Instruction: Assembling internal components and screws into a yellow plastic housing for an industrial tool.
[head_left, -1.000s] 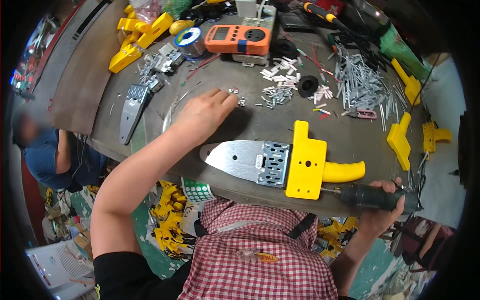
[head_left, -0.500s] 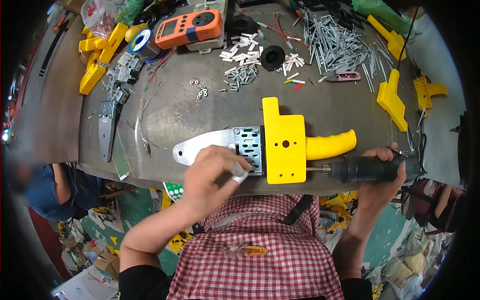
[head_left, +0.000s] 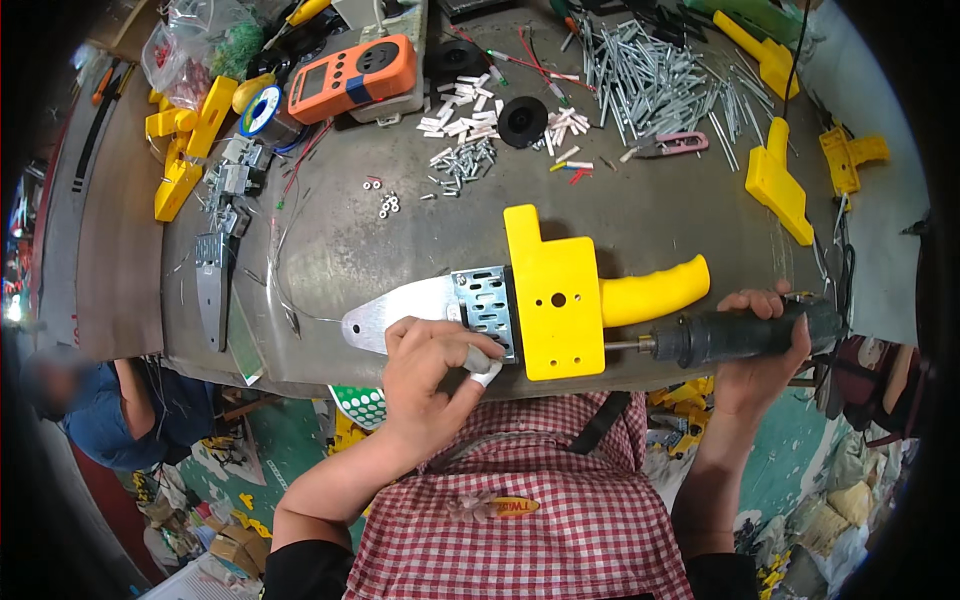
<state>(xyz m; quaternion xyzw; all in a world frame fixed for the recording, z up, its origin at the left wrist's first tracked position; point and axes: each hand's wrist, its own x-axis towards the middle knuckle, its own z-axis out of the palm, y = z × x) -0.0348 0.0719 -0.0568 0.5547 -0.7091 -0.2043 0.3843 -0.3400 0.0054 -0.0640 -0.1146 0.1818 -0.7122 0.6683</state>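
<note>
A yellow plastic housing with a handle lies near the table's front edge, joined on its left to a perforated metal bracket and a pointed silver plate. My left hand is at the bracket's near edge, thumb and forefinger pinched together; a whitish wrap covers a fingertip. Whatever the pinch holds, if anything, is hidden. My right hand grips a dark power screwdriver lying level, its bit pointing left against the housing's right side, below the handle.
Long screws, short screws, white sleeves and nuts lie at the back. An orange meter stands back left. More yellow housings lie right. Another person sits at left.
The view has shifted slightly. My left hand has moved a little nearer the bracket's front edge, its fingers more closed. The screwdriver stays against the housing.
</note>
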